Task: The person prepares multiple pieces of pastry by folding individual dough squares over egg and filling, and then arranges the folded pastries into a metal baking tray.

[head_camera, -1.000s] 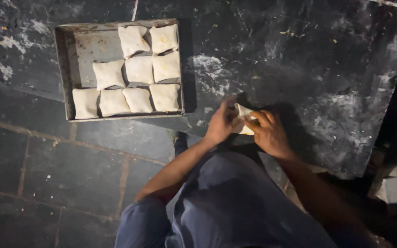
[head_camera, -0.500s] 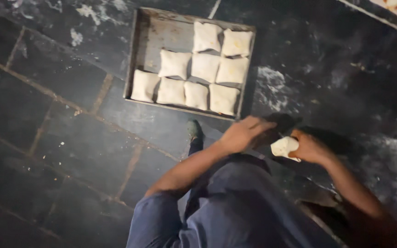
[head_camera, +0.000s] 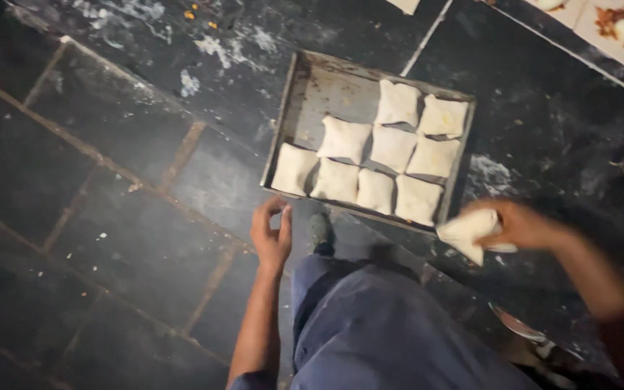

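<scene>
Folded dough parcel (head_camera: 466, 232) now in my right hand (head_camera: 521, 225) only, fingers clamped round it, just off the near right corner of the metal tray (head_camera: 292, 108). A second ago both hands were on it; left hand (head_camera: 272, 235) has let go, fingers loosely curled, holding nothing, near the tray's near left corner. Looks sealed, so ready to be placed. Tray holds eight parcels (head_camera: 391, 148); its left part is bare. Tray sits on the dark floured stone floor (head_camera: 110, 144). My foot (head_camera: 320, 230) is by the near rim. More filled dough (head_camera: 619, 22) sits far right.
</scene>
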